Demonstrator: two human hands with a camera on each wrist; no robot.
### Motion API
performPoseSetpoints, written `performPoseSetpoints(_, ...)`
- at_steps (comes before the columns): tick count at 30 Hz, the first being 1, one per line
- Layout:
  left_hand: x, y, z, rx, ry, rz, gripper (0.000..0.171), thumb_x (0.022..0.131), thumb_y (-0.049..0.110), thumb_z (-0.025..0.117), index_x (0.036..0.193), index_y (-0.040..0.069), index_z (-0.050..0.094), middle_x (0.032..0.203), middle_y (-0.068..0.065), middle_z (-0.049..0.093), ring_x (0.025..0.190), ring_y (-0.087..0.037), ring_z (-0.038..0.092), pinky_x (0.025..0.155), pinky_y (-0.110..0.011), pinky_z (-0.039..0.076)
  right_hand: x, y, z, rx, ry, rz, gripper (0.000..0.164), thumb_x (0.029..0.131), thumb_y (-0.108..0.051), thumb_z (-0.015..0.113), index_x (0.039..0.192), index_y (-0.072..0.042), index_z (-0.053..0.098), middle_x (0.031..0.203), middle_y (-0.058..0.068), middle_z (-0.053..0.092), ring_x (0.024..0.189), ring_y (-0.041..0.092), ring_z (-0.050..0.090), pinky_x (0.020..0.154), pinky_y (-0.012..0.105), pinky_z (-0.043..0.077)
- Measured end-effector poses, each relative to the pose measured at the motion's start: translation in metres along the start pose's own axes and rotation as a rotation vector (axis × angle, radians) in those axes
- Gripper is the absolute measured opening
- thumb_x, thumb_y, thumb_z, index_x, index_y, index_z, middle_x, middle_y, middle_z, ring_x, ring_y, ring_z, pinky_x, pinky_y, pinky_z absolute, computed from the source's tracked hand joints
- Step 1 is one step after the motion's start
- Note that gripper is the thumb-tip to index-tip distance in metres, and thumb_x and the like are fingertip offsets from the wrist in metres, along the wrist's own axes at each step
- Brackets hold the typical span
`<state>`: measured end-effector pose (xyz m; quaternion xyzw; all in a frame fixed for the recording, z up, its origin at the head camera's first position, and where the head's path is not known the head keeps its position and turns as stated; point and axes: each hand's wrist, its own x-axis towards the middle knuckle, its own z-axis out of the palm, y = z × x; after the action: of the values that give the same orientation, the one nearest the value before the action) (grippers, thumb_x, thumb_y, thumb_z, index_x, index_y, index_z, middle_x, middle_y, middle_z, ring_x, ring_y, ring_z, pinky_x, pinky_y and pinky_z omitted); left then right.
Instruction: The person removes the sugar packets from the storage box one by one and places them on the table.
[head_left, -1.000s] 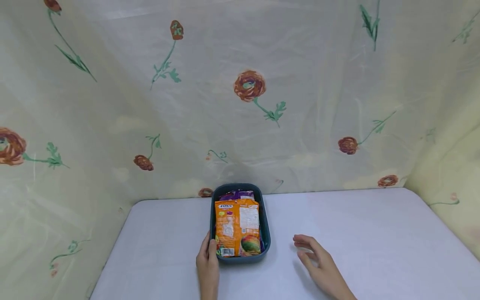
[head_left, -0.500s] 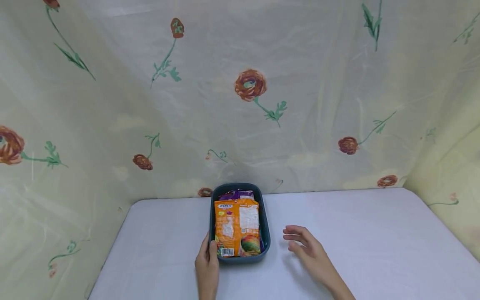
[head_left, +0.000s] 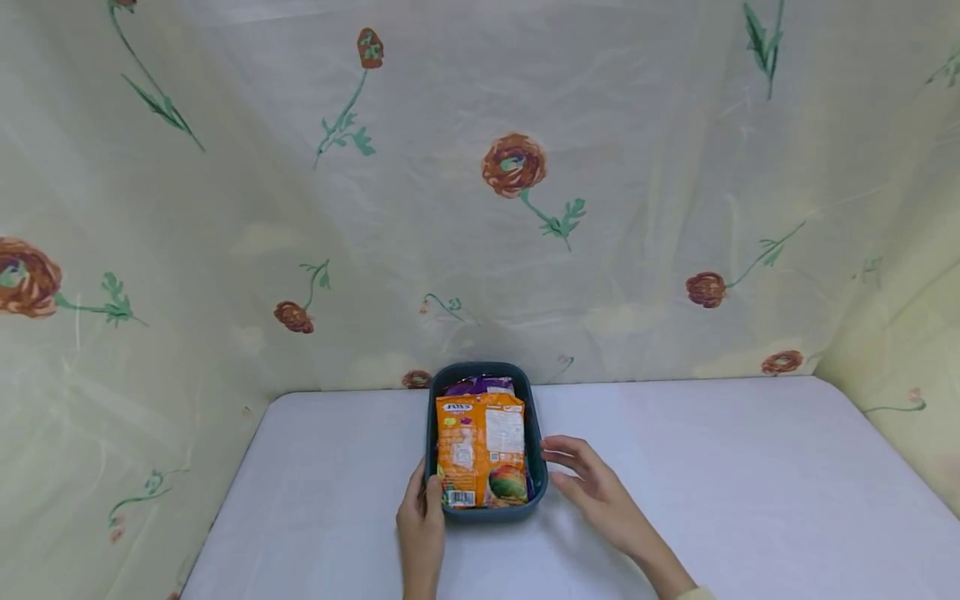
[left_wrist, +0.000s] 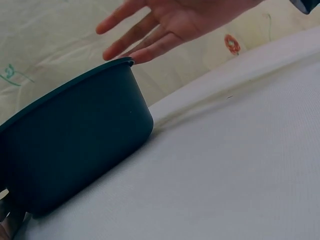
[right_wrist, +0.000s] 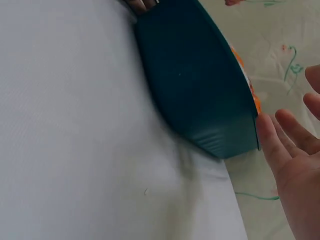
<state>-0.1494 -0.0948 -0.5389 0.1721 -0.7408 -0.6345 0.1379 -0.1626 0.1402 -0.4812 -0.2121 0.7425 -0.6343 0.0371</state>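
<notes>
A dark teal plastic bin (head_left: 491, 515) stands at the back of the table. Lying in it is an orange Fox's candy bag (head_left: 480, 454), which partly covers a purple bag (head_left: 501, 384). My left hand (head_left: 422, 521) grips the near left side, thumb at the rim and fingers along the outer wall. At the right wall is my right hand (head_left: 596, 492), its fingers loosely extended and fingertips right at the rim. The right wrist view shows the right hand's (right_wrist: 300, 170) fingers spread beside the bin (right_wrist: 195, 75).
The table (head_left: 750, 483) has a white cover. Flower-patterned sheeting (head_left: 615, 208) hangs behind it, close to the bin's far end, and along both sides.
My right hand has moved left and slightly farther away, from bare table to the bin's right rim. The left hand keeps its grip; the bin stays put as the head view shifts slightly.
</notes>
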Motion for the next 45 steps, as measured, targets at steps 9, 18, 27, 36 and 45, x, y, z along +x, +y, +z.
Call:
performPoseSetpoints(9, -0.003, 0.001, 0.001, 0.011, -0.017, -0.002, 0.051, 0.099, 0.036, 0.047, 0.139, 0.005, 0.044, 0.139, -0.02, 0.049, 0.129, -0.033, 0.048, 0.105, -0.044, 0.043, 0.001, -0.011, 0.008, -0.024, -0.063, 0.115, 0.045, 0.097, -0.024, 0.053, 0.139, -0.012, 0.04, 0.15, 0.016, 0.033, 0.138, 0.036, 0.034, 0.107, 0.033, 0.042)
performPoseSetpoints(18, -0.004, 0.002, 0.002, 0.033, -0.011, -0.022, 0.053, 0.098, 0.039, 0.047, 0.139, 0.006, 0.045, 0.139, -0.019, 0.049, 0.129, -0.034, 0.047, 0.104, -0.046, 0.044, 0.005, -0.019, 0.018, -0.002, -0.077, 0.084, 0.044, 0.098, -0.016, 0.05, 0.139, -0.006, 0.038, 0.157, 0.017, 0.017, 0.145, 0.036, 0.017, 0.112, 0.051, 0.027)
performPoseSetpoints(27, -0.004, 0.002, -0.002, 0.035, -0.011, -0.035, 0.052, 0.099, 0.038, 0.047, 0.14, 0.006, 0.044, 0.138, -0.02, 0.05, 0.127, -0.033, 0.05, 0.104, -0.046, 0.044, 0.017, -0.036, 0.047, 0.091, 0.073, 0.276, 0.042, 0.096, -0.021, 0.055, 0.136, -0.015, 0.045, 0.159, 0.015, 0.005, 0.147, 0.035, 0.004, 0.118, 0.056, 0.011)
performPoseSetpoints(36, -0.003, 0.003, -0.007, 0.033, 0.0, -0.045, 0.05, 0.099, 0.038, 0.046, 0.14, 0.009, 0.045, 0.135, -0.018, 0.054, 0.123, -0.03, 0.054, 0.101, -0.046, 0.047, 0.038, -0.04, 0.068, -0.034, 0.157, 0.365, 0.035, 0.095, -0.017, 0.054, 0.129, -0.016, 0.051, 0.156, 0.019, 0.015, 0.143, 0.042, 0.012, 0.11, 0.071, 0.013)
performPoseSetpoints(45, -0.004, 0.007, -0.001, 0.04, 0.001, -0.051, 0.049, 0.099, 0.04, 0.045, 0.139, 0.011, 0.046, 0.138, -0.017, 0.052, 0.125, -0.031, 0.052, 0.1, -0.047, 0.047, 0.038, -0.037, 0.07, -0.048, 0.154, 0.426, 0.03, 0.095, -0.02, 0.054, 0.125, -0.015, 0.053, 0.139, 0.016, 0.046, 0.116, 0.03, 0.049, 0.098, 0.054, 0.044)
